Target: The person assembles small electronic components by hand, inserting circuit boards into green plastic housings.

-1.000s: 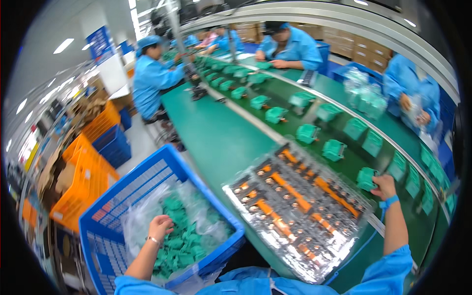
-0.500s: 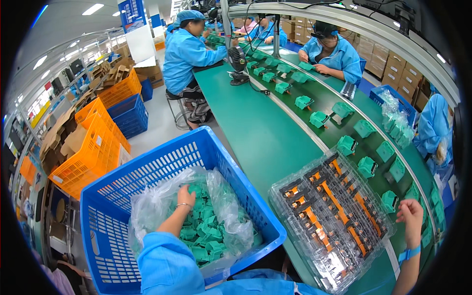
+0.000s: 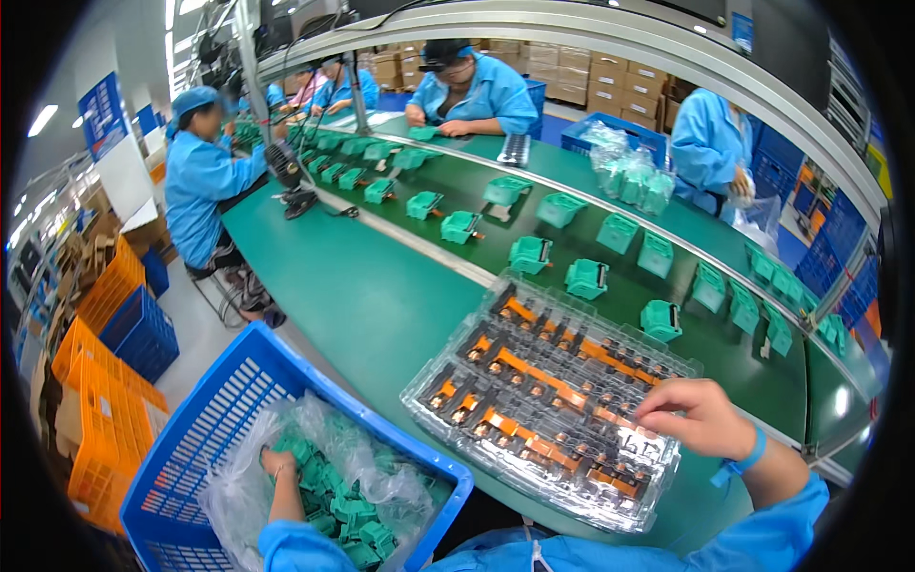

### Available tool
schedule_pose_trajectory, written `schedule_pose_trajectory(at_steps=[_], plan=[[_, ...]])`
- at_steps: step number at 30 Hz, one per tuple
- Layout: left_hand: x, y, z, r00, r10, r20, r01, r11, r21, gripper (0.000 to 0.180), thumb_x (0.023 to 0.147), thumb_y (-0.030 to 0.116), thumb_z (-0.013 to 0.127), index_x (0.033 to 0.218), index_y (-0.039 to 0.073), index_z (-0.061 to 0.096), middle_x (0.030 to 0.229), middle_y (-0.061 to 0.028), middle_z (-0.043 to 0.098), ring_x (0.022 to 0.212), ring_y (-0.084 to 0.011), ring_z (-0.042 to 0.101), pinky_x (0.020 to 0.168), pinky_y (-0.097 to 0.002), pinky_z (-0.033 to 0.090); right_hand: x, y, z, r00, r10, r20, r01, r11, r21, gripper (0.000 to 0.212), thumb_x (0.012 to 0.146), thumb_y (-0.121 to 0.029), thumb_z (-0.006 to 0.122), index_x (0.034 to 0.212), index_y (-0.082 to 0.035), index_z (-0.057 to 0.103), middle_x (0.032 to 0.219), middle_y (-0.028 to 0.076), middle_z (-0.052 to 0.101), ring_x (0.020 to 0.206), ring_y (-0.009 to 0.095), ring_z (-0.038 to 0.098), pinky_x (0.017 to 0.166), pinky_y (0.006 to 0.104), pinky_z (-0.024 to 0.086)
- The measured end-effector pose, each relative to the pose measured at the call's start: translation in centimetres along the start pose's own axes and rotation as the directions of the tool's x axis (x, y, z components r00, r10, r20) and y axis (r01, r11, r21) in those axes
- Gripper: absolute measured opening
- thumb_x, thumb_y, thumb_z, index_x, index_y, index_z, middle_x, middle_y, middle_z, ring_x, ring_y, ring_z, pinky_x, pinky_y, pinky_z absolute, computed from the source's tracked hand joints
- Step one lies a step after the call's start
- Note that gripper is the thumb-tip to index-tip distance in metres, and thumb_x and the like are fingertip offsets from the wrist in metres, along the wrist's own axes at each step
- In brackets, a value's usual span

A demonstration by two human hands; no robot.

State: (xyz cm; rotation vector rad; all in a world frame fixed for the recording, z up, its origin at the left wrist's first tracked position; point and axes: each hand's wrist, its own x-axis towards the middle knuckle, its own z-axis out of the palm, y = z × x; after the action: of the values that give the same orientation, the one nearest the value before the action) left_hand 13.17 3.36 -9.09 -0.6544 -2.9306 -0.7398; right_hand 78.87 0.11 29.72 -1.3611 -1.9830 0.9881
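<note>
My left hand (image 3: 279, 463) reaches into a blue plastic crate (image 3: 443, 467), down among green plastic housings (image 3: 348, 505) in a clear plastic bag (image 3: 233, 477). Its fingertips are hidden there, so its grip does not show. My right hand (image 3: 703, 419), with a blue band at the wrist, is over the right end of a clear plastic tray (image 3: 658, 505). The fingers are curled and drawn together; anything between them is too small to make out. Rows of small black parts with orange strips (image 3: 534, 381) and copper-coloured pieces lie in the tray.
Beyond the tray, green housings (image 3: 529, 255) stand in rows on a dark green conveyor (image 3: 448, 262). A small black fan (image 3: 283, 167) stands on the green table (image 3: 334, 296). Co-workers in blue (image 3: 486, 91) sit across and at the left. Orange crates (image 3: 105, 439) stand on the floor.
The view has turned to the right. My right hand has come from beside the tray, near the conveyor, to over its right end. My left hand is still in the bag of housings.
</note>
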Motion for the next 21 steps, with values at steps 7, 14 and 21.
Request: schedule_pose_trajectory(at_steps=[7, 14, 21], plan=[[-2.4, -4.3, -4.6, 0.969, 0.207, 0.138, -0.145, 0.920, -0.363, 0.025, 0.073, 0.004, 0.060, 0.097, -0.002, 0.064, 0.094, -0.0166, 0.065, 0.082, -0.0293, 0.062, 0.077, -0.0374, 0.048, 8.0, 1.0, 4.3, 0.966, -0.202, 0.164, 0.212, 0.976, -0.048, 0.031, 0.089, -0.020, 0.055, 0.116, -0.006, 0.055, 0.093, 0.013, 0.065, 0.086, 0.027, 0.063, 0.074, 0.0361, 0.049], [-10.9, 2.7, -17.0, 0.889, 0.194, 0.414, 0.230, 0.594, -0.771, 0.041, 0.082, -0.003, 0.052, 0.121, 0.010, 0.055, 0.101, -0.0023, 0.063, 0.077, -0.0107, 0.060, 0.053, -0.0253, 0.050, 15.9, 3.8, 9.6, 0.993, -0.062, 0.097, 0.095, 0.921, -0.379, 0.033, 0.089, -0.031, 0.055, 0.114, -0.008, 0.059, 0.095, 0.016, 0.065, 0.088, 0.034, 0.061, 0.076, 0.0422, 0.047], [-14.9, 8.1, -22.4, 0.850, 0.453, 0.270, 0.187, 0.220, -0.957, 0.031, 0.084, 0.005, 0.054, 0.115, 0.009, 0.052, 0.092, -0.0027, 0.061, 0.078, -0.0167, 0.061, 0.064, -0.0354, 0.054, 16.4, 2.7, 9.5, 0.984, -0.177, -0.024, 0.164, 0.945, -0.284, 0.035, 0.080, -0.037, 0.065, 0.082, -0.002, 0.061, 0.080, 0.018, 0.065, 0.077, 0.033, 0.063, 0.069, 0.0417, 0.049]])
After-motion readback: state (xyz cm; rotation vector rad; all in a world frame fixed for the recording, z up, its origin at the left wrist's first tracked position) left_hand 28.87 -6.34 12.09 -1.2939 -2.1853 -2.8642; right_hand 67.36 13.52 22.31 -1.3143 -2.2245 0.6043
